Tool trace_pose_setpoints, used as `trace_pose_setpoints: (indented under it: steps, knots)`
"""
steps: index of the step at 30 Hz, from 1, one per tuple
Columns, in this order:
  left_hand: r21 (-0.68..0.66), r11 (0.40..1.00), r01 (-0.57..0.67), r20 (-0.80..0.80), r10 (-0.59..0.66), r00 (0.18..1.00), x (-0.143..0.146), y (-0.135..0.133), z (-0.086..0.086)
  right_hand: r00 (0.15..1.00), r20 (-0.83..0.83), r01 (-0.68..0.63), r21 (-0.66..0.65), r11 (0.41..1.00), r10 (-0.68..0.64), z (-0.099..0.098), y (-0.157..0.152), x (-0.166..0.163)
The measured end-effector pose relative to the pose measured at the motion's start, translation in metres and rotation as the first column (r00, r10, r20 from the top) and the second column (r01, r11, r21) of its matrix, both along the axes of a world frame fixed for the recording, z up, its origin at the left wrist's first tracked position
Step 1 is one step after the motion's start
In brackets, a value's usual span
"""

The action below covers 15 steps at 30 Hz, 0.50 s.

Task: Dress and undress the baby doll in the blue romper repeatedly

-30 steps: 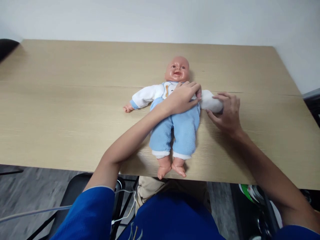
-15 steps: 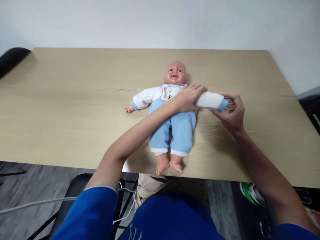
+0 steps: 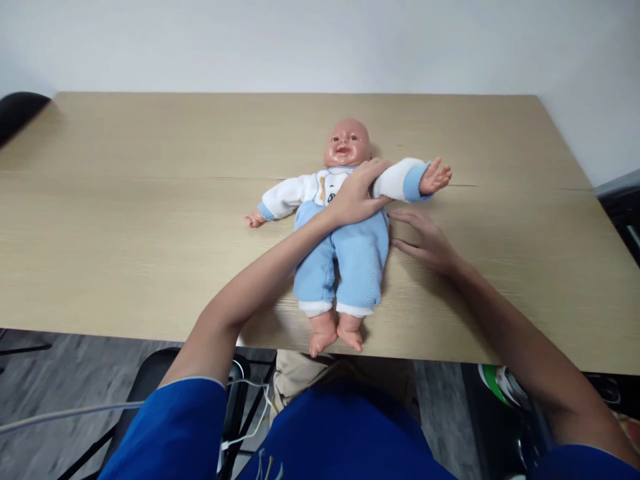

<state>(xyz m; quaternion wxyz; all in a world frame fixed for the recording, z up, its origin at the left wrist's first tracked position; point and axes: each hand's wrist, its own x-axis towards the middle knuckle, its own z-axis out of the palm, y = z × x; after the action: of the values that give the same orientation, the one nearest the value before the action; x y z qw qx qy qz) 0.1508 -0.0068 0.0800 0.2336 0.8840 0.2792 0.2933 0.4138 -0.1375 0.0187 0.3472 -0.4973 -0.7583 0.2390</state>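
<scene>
L hand [image 3: 356,193] fingers [image 3: 373,170] curl over baby doll [image 3: 345,227] chest/shoulder, gripping at base of its white sleeve [image 3: 393,183]. R hand [image 3: 425,240] fingers [image 3: 403,217] spread flat, holding nothing, just beside doll's hip on wooden surface [image 3: 150,220]. Doll lies face-up mid-surface, head away from person, feet at near edge, arms out to the sides. Black chair [image 3: 20,110] far left.

A pale wooden table [image 3: 125,220] is backed by a white wall [image 3: 250,40]. A black chair [image 3: 20,110] is seen at ten o'clock, and white cables [image 3: 75,417] at seven o'clock beneath the table edge.
</scene>
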Motion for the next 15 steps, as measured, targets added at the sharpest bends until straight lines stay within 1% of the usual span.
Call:
trace_pose_setpoints:
  steps: [2, 4, 5, 7, 9, 11, 13, 15]
  knots:
    - [-0.040, 0.999, -0.023, 0.072, 0.026, 0.997, -0.004, 0.002, -0.003, 1.000, 0.003, -0.024, -0.014, 1.000, 0.024, 0.000, 0.000, -0.009]
    - [-0.095, 0.995, -0.025, 0.191, 0.043, 0.981, -0.007, 0.006, -0.006, 0.999, -0.029, -0.015, -0.019, 1.000, 0.014, -0.002, 0.003, -0.020]
    - [-0.129, 0.991, -0.022, 0.250, 0.054, 0.967, -0.009, 0.008, -0.008, 0.998, -0.060, -0.007, -0.030, 1.000, 0.005, -0.003, 0.005, -0.026]
    - [-0.210, 0.977, -0.045, 0.338, 0.116, 0.934, -0.014, 0.013, -0.012, 0.985, -0.170, -0.005, -0.092, 0.996, -0.011, -0.005, 0.010, -0.040]
    - [-0.287, 0.952, -0.105, 0.348, 0.206, 0.914, -0.020, 0.018, -0.014, 0.945, -0.323, -0.014, -0.180, 0.984, -0.046, -0.005, 0.018, -0.056]
    - [-0.327, 0.929, -0.172, 0.319, 0.279, 0.906, -0.028, 0.024, -0.015, 0.880, -0.462, -0.018, -0.262, 0.965, -0.109, -0.003, 0.028, -0.074]
    - [-0.362, 0.905, -0.226, 0.300, 0.342, 0.891, -0.037, 0.028, -0.015, 0.814, -0.557, -0.029, -0.320, 0.947, -0.164, 0.000, 0.041, -0.095]
    - [-0.416, 0.870, -0.266, 0.295, 0.405, 0.865, -0.048, 0.030, -0.014, 0.754, -0.631, -0.070, -0.357, 0.932, -0.185, 0.004, 0.055, -0.116]
